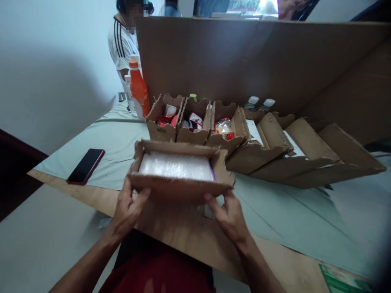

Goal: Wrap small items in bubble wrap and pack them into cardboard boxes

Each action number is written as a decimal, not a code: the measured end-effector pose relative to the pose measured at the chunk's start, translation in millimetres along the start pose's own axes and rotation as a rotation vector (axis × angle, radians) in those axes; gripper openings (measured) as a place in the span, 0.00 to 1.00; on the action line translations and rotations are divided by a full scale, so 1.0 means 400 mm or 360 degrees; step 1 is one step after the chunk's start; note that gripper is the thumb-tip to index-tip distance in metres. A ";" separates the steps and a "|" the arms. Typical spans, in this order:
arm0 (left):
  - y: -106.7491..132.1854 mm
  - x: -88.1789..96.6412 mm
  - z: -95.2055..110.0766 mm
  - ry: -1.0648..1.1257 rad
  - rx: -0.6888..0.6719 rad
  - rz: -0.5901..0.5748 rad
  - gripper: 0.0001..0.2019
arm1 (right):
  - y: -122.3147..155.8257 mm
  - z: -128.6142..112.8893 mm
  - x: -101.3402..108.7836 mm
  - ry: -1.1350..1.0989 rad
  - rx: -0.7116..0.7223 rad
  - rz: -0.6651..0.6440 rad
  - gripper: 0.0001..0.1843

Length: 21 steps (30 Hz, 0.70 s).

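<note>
I hold a shallow open cardboard box (180, 188) in front of me, above the near table edge. Inside it lies a white bubble-wrapped pad (176, 166). My left hand (126, 209) grips the box's near left corner, fingers curled under and thumb on the front wall. My right hand (227, 213) grips its near right side, thumb against the front wall. Behind the box stands a row of small open cardboard boxes (195, 122) filled with red and white packets.
A dark phone (86, 165) lies on the grey cloth at left. An orange bottle (139, 89) stands at the back left beside a person in a striped white shirt (120, 44). Empty cardboard trays (305, 150) spread right. A tall cardboard wall (259, 61) rises behind.
</note>
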<state>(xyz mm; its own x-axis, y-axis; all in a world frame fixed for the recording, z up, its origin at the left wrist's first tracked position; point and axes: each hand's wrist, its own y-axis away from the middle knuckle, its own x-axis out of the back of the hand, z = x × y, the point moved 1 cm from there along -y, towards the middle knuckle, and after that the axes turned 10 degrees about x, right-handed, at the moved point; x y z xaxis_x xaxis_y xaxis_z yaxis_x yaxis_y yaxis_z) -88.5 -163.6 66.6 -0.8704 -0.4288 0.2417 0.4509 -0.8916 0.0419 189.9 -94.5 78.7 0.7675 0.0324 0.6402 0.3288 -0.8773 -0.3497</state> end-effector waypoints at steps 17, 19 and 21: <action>0.027 0.121 -0.102 0.0109 0.0044 0.0621 0.38 | -0.139 -0.059 -0.226 -0.0630 0.0114 -0.0132 0.28; -0.002 0.172 -0.102 0.0100 0.0024 0.0945 0.37 | -0.243 -0.102 -0.321 -0.0777 0.0298 -0.0259 0.32; -0.020 0.194 -0.098 0.0104 0.0016 0.1146 0.37 | -0.332 -0.140 -0.404 -0.0802 0.0417 -0.0352 0.35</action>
<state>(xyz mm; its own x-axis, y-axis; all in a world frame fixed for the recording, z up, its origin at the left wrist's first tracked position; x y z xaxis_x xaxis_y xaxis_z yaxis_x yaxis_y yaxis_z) -167.4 -195.6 46.9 -0.3664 -0.9176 0.1541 0.9186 -0.3831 -0.0970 -8.7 -10.0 60.2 0.8105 0.4792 0.3368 0.5855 -0.6789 -0.4431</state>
